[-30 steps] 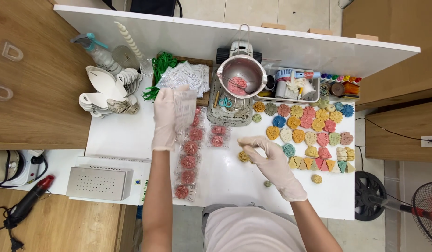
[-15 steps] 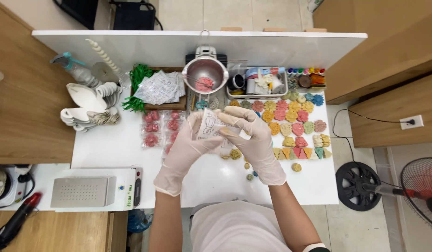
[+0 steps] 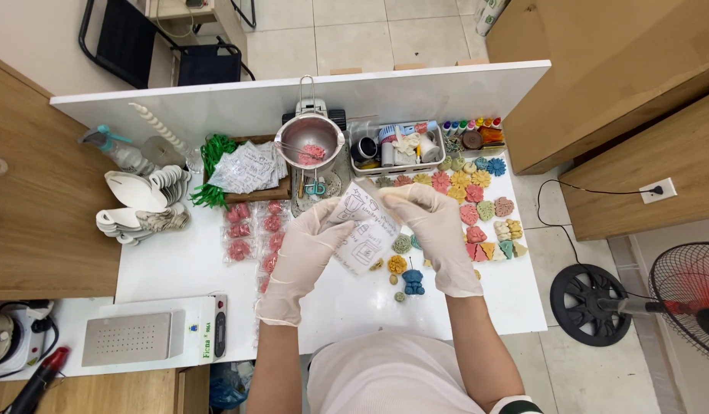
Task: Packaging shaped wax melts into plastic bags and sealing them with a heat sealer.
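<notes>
Printed clear bag (image 3: pixel 367 230) pinched between left hand (image 3: pixel 305 257) and right hand (image 3: pixel 435 230), both grips closed; long axis tilts upper-left to lower-right above table (image 3: pixel 178 268).

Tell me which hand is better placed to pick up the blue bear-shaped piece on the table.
Probably the right hand: the blue bear piece lies just below it, while the left hand grips the printed bag farther away.

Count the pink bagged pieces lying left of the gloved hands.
8 visible: pink bagged pieces in two columns on the white table, between the wooden tray and the left hand. That hand may hide more at the right column's lower end.
</notes>
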